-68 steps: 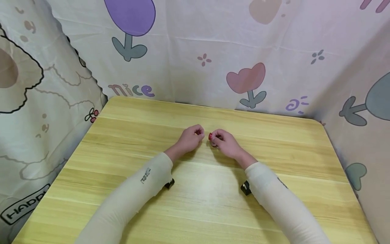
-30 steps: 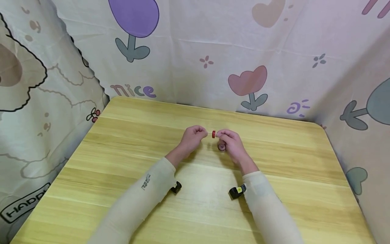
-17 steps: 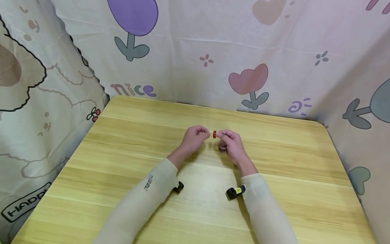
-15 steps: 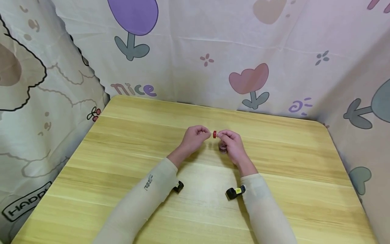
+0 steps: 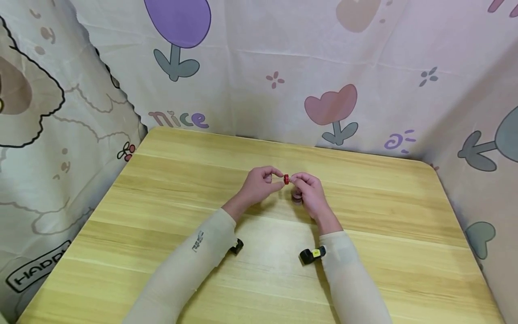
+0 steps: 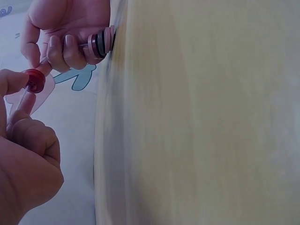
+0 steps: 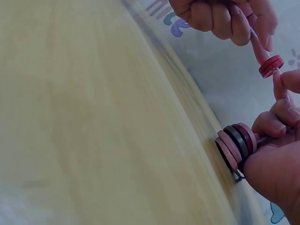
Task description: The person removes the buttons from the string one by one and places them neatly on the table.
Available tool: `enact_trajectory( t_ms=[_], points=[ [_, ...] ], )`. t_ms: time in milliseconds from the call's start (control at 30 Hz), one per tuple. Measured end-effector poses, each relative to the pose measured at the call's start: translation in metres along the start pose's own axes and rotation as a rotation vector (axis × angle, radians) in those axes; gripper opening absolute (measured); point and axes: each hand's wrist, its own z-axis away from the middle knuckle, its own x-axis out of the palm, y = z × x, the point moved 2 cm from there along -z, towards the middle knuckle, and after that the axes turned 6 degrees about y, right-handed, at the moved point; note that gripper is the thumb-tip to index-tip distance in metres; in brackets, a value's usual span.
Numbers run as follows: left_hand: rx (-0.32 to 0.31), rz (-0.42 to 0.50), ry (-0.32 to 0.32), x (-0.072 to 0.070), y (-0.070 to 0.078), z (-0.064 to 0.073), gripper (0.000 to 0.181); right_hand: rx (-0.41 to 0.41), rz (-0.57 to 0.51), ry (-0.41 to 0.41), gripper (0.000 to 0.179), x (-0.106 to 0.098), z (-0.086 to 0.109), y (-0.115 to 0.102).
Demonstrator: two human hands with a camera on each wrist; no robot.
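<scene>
My left hand [image 5: 259, 185] holds thumb and index fingertips at either side of a small red disc [image 5: 286, 179], made of two thin layers. In the left wrist view, a pale thin strand [image 6: 19, 102] runs from the disc toward its curled fingers. My right hand [image 5: 309, 189] pinches a thin stem [image 6: 44, 61] just beside the red disc. Its other fingers curl round the stem's length. Below that palm, a stack of pink, black and dark red discs [image 7: 236, 143] sits at the stem's other end. How disc and stem join is too small to tell.
Both hands are above the far half of a light wooden table [image 5: 194, 157]. A printed curtain [image 5: 243, 90] hangs behind its far edge. Black wrist cameras, such as the right one [image 5: 311, 256], jut inward from the sleeves.
Both hands drew together from farther apart, with the red disc between them. My left fingertips, earlier pinched on a thin strand left of the disc, have spread and moved right onto the disc.
</scene>
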Motion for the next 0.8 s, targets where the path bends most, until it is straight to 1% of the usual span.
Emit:
enact_trajectory(
  t_ms=[100,233,400,500,600,700,800],
  points=[
    [0.009,-0.021,-0.018,0.0014,-0.0008,-0.0001,0.023,0.010,-0.002,0.012,0.023,-0.0007,0.0014,0.0012],
    [0.020,-0.048,-0.035,0.0037,-0.0036,-0.0023,0.031,0.019,0.002,0.023,0.021,-0.0002,0.0005,0.0023],
    [0.026,-0.128,-0.019,0.0041,-0.0042,-0.0035,0.028,0.039,0.029,0.017,0.013,-0.0006,-0.0037,0.0035],
    [0.022,-0.173,0.004,0.0028,-0.0021,-0.0025,0.028,0.059,0.058,0.016,0.013,-0.0015,-0.0043,0.0042],
    [0.021,-0.207,0.020,0.0019,0.0013,-0.0010,0.028,0.078,0.074,0.036,0.012,-0.0019,-0.0027,0.0052],
    [0.026,-0.227,0.026,0.0014,0.0046,0.0000,0.027,0.088,0.068,0.051,0.011,-0.0013,-0.0003,0.0060],
    [0.033,-0.211,0.017,0.0009,0.0048,-0.0001,0.026,0.097,0.051,0.047,0.011,-0.0004,0.0010,0.0062]
  ],
)
